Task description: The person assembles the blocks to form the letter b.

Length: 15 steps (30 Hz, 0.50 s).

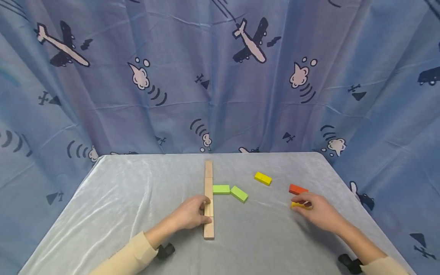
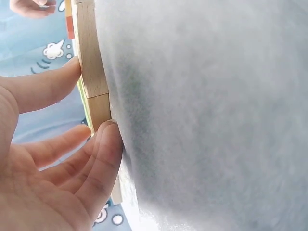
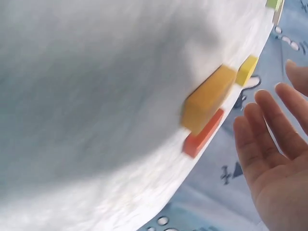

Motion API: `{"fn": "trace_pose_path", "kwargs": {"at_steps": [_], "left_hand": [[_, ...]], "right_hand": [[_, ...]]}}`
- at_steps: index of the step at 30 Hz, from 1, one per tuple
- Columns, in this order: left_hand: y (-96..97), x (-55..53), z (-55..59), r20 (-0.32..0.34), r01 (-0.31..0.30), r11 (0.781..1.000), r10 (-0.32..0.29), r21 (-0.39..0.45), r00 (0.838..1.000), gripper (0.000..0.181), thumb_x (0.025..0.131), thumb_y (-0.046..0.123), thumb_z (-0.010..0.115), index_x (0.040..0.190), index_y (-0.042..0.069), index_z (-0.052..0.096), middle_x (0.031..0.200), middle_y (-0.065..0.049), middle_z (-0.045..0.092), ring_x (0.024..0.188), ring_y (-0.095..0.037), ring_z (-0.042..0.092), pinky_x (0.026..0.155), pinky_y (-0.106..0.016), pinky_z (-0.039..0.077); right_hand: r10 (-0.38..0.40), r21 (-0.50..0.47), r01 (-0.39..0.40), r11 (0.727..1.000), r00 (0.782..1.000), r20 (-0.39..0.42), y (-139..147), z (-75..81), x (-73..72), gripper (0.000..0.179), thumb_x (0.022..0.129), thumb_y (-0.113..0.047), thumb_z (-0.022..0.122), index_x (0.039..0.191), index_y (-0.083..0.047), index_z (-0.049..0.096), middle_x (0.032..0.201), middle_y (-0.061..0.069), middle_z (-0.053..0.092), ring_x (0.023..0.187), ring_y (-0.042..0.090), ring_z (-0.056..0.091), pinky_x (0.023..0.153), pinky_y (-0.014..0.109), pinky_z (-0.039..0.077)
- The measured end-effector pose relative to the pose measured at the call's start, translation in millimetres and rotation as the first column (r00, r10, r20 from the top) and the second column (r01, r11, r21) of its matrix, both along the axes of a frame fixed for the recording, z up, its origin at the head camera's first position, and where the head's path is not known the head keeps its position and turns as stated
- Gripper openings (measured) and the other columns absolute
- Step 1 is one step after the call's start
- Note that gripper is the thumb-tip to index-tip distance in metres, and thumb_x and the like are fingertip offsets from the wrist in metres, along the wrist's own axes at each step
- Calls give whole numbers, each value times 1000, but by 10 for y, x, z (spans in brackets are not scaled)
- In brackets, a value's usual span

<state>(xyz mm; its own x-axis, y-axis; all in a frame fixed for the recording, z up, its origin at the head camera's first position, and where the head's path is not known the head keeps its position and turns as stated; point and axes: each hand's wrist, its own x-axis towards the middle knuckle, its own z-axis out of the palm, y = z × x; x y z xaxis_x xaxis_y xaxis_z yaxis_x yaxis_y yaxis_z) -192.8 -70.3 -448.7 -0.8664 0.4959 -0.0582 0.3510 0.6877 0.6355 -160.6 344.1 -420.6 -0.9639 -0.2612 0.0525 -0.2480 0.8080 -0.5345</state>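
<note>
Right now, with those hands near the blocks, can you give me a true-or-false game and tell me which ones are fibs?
1. The left hand touches the row of wooden blocks. True.
2. There are three green blocks. False: only two show.
3. The right hand is gripping the orange-yellow block. False: the right wrist view shows a gap between them.
4. The red block is near the orange-yellow block. True.
5. In the head view, the bright yellow block is left of the row of wooden blocks. False: it is to the right.
6. The curtain has airplanes on it. True.
</note>
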Motion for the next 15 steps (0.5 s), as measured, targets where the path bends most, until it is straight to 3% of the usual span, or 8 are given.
{"fn": "trace_pose_path", "kwargs": {"at_steps": [7, 15], "left_hand": [[-11, 6, -3, 10, 0, 1000, 0, 8, 1000, 55, 81, 18, 87, 125, -2, 62, 103, -10, 62, 91, -21, 57, 79, -43, 50], [-13, -3, 2, 19, -2, 1000, 1, 19, 1000, 55, 81, 17, 87, 126, -2, 61, 103, -11, 62, 89, -21, 57, 75, -41, 50]], "right_hand": [[-97, -6, 97, 995, 995, 14, 218, -114, 43, 25, 90, -14, 77, 112, -4, 74, 110, 7, 69, 102, 29, 65, 83, 43, 56], [-122, -50, 126, 991, 990, 77, 324, -230, 40, 32, 91, -18, 77, 118, -2, 71, 115, 12, 69, 97, 23, 65, 81, 35, 56]]}}
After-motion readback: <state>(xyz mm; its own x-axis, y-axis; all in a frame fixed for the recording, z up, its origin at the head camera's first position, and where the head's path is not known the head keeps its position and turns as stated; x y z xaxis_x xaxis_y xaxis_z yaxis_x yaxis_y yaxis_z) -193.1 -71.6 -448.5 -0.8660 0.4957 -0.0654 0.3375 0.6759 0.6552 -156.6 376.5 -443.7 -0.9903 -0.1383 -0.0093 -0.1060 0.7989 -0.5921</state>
